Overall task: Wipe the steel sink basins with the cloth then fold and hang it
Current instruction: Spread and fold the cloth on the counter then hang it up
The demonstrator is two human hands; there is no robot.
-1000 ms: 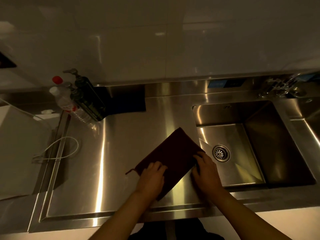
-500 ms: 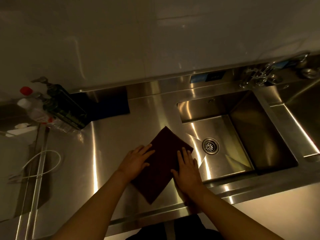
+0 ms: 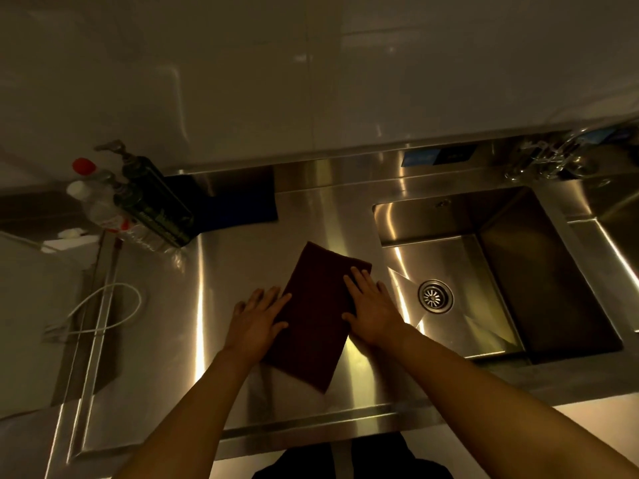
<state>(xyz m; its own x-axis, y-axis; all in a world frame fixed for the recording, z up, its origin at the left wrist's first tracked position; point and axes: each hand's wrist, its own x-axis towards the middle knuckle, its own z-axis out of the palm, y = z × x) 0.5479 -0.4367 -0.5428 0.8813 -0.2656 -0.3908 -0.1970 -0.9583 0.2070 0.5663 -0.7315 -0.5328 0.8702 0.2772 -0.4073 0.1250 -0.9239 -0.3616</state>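
Head view, only 1 camera here. I see the dark maroon cloth (image 3: 316, 314) lying flat on the steel counter (image 3: 224, 271), folded into a long rectangle, tilted, just left of the sink basin (image 3: 501, 271). My left hand (image 3: 257, 321) is flat, fingers spread, palm down on the cloth's left edge, partly on the counter. My right hand (image 3: 375, 311) is flat too, fingers spread, pressing the cloth's right edge near its upper corner. Neither hand pinches or grips anything, both just press down. The cloth's near corner points toward the counter's front lip.

Basin is to the right, round drain strainer (image 3: 435, 296) in its floor, close to my right hand but apart. A 2nd basin edge shows at far right, mostly cut off. Faucet (image 3: 549, 157) sits behind the basin at upper right. Back left: 2 dark pump bottles (image 3: 152, 198) and a clear bottle with red cap (image 3: 93, 198), touching each other. A dark blue mat (image 3: 238, 205) lies beside them against the backsplash. White cable loop (image 3: 103, 312) on far left.
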